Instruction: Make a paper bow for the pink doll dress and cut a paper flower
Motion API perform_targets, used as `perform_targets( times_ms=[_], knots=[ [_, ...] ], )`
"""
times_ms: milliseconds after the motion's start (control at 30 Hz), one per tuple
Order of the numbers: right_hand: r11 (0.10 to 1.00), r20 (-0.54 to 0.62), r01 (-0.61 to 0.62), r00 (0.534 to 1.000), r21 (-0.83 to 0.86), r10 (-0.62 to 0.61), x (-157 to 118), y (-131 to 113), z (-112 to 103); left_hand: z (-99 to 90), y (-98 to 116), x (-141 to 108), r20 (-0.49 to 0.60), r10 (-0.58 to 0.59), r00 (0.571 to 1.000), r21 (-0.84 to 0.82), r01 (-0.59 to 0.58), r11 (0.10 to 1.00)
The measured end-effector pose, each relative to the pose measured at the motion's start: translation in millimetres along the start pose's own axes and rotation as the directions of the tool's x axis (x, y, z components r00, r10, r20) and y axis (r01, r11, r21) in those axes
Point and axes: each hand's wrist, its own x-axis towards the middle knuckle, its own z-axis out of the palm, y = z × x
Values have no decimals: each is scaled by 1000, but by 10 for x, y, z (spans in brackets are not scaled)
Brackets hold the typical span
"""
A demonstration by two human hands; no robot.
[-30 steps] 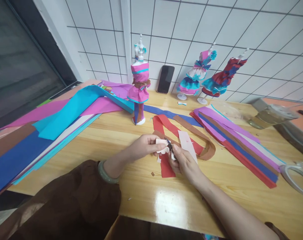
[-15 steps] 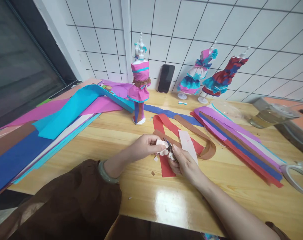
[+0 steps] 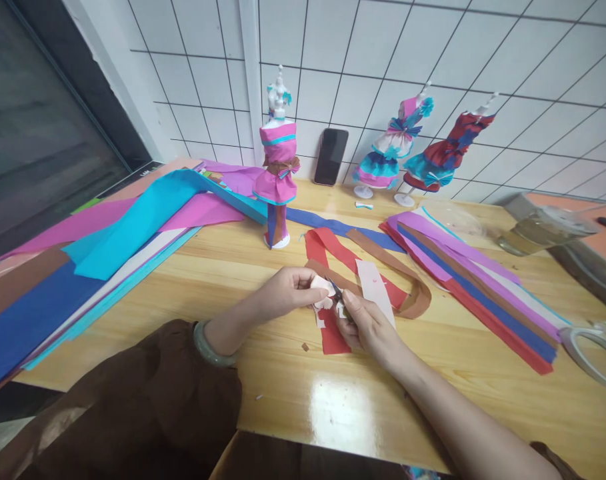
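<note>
My left hand [image 3: 293, 292] pinches a small pale pink paper piece [image 3: 323, 288] above the table. My right hand [image 3: 357, 319] is closed round small dark scissors [image 3: 337, 291], whose blades reach the edge of that paper. Below the hands lie a red strip [image 3: 334, 338], a brown strip [image 3: 417, 300] and a pale pink strip [image 3: 375, 287]. Behind them a small mannequin in a pink dress [image 3: 277, 183] stands upright on a white base. A brown scrap [image 3: 305, 347] lies near my hands.
Coloured paper strips [image 3: 117, 233] cover the left side, and another stack [image 3: 473, 287] lies right. A phone [image 3: 331, 157] leans on the tiled wall beside two dressed mannequins [image 3: 390, 150] [image 3: 450, 153]. A cup [image 3: 545, 230] and white ring [image 3: 590, 353] are farther right.
A cut bit of pale paper now hangs or lies just below the held piece, over the red strip. The scissors and both hands have shifted only slightly.
</note>
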Motion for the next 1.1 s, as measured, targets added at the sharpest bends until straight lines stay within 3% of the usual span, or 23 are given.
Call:
perform_targets(
  times_ms=[500,1100],
  knots=[
    [999,-7,2,1000,-37,-2,-14,-3,-3,-7,4,9,-19,-27,999,-41,27,999],
    [998,-6,0,1000,-61,0,-13,-15,0,-35,-4,6,-45,-22,999,39,23,999]
  ],
)
